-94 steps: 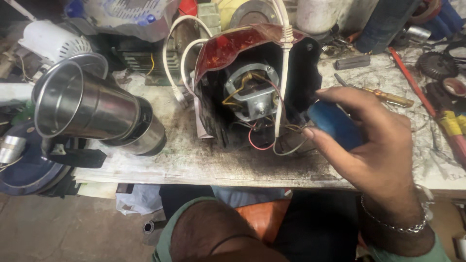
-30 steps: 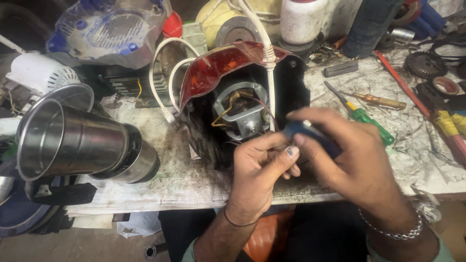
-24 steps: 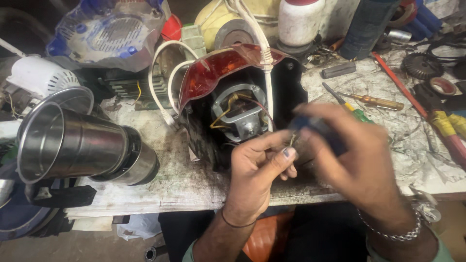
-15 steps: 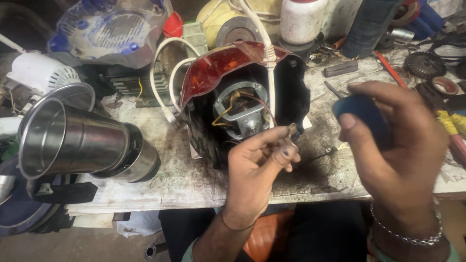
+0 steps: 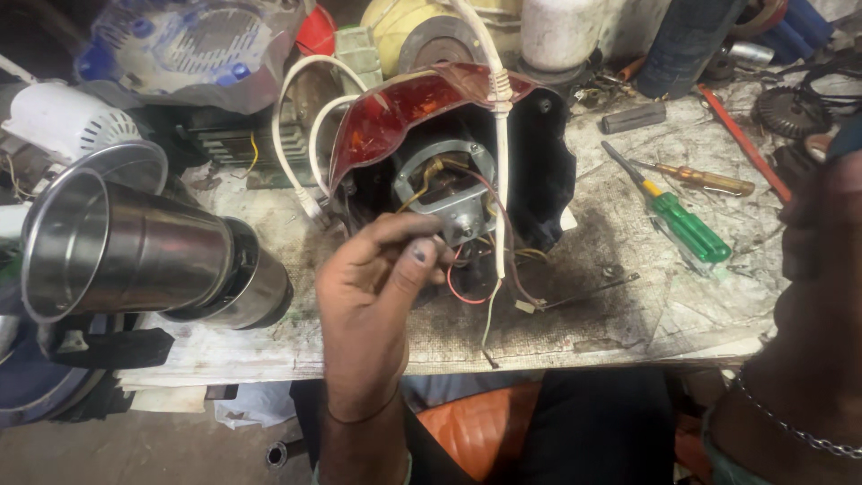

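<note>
Head view: left hand (image 5: 373, 310) at centre pinches a small dark part, too small to identify, just below the motor (image 5: 446, 193) in the open red housing (image 5: 404, 117). Right hand (image 5: 822, 296) at right edge; grip unclear.

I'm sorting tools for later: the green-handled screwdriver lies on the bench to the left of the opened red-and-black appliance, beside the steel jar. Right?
Not quite. In the head view the green-handled screwdriver lies on the bench to the right of the opened red-and-black appliance, not the left. The steel jar lies on the appliance's left, far from the screwdriver.
</note>
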Demonstrator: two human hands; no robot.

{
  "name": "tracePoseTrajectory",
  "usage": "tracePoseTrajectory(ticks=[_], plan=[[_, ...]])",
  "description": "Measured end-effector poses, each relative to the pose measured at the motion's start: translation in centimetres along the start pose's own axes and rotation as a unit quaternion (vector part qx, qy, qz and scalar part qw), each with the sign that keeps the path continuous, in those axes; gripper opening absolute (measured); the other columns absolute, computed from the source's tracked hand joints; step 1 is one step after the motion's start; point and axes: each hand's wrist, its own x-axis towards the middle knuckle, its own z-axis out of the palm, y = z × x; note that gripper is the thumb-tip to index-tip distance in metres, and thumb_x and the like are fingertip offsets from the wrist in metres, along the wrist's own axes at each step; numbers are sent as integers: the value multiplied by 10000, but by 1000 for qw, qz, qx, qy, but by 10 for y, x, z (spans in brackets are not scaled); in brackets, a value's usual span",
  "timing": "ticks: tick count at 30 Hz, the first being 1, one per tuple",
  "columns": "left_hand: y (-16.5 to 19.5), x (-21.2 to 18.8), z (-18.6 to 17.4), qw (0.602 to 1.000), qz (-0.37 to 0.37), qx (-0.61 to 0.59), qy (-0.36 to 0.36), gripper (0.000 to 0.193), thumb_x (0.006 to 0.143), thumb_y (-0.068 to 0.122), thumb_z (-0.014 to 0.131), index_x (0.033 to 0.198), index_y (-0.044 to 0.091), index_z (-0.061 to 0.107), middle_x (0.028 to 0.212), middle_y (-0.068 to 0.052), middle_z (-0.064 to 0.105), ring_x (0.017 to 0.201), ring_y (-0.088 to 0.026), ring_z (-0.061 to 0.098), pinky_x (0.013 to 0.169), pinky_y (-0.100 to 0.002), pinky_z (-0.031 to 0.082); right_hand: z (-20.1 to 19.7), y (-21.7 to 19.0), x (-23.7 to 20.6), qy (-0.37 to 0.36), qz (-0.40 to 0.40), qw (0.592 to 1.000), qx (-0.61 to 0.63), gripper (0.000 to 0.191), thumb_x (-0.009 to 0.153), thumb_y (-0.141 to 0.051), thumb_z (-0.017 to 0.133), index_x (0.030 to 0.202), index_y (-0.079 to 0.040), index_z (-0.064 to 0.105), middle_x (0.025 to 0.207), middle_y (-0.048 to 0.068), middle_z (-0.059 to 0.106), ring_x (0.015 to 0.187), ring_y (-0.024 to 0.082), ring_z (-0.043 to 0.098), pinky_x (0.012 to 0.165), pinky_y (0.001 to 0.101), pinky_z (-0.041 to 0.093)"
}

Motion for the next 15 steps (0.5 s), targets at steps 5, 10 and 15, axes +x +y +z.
tracePoseTrajectory(ticks=[5,10,15], plan=[[3,1,4,989,-23,123,-82,256,940,-45,703,1195,-26,716,1059,-122,756,890,-159,738,734,-232,610,0,13,1,4,-4,1000,7,235,1150,-261,549,1083,-36,545,843,14,527,693,82,503,611,215,399],[6,4,8,944,36,272,-183,273,937,-1,727,1205,46,718,1051,-94,784,909,-147,787,751,-233,660,1,14,0,6,-6,1000,12,260,1164,-273,530,1048,-39,537,809,11,506,664,80,476,594,218,374],[6,-1,19,866,161,398,-258,358,946,-14,638,1293,63,678,1237,-108,751,953,-194,776,801,-281,633,2,11,-1,8,-8,1000,12,292,1177,-284,510,1013,-43,530,775,8,486,635,79,449,577,221,348]])
